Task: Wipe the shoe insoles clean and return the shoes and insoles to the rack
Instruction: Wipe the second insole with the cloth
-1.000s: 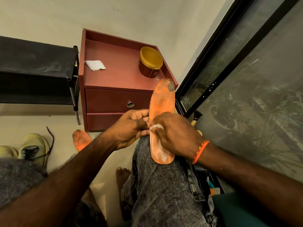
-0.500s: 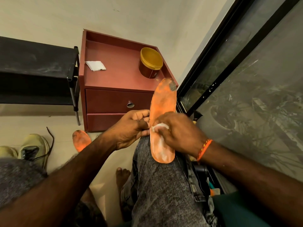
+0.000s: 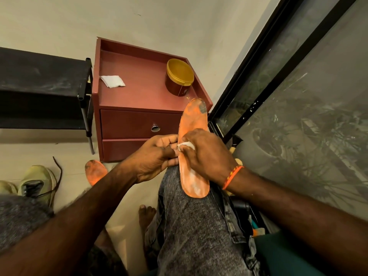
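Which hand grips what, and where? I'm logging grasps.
Left hand pinches the orange insole at its left edge, mid-length; right hand presses a white wipe onto it.

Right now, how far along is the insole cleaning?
Early. Done: both insoles appear out of the shoes. In hand: left hand steadies one orange insole on the knee; right hand rubs it with a white wipe. Left: its grimy toe, the floor insole, then returning everything, shoes included, to the rack.

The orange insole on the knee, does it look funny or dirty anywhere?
Yes. The insole has a dark grey smudge at its far tip, and pale whitish streaks near its heel end, below the right hand pressing a white wipe.
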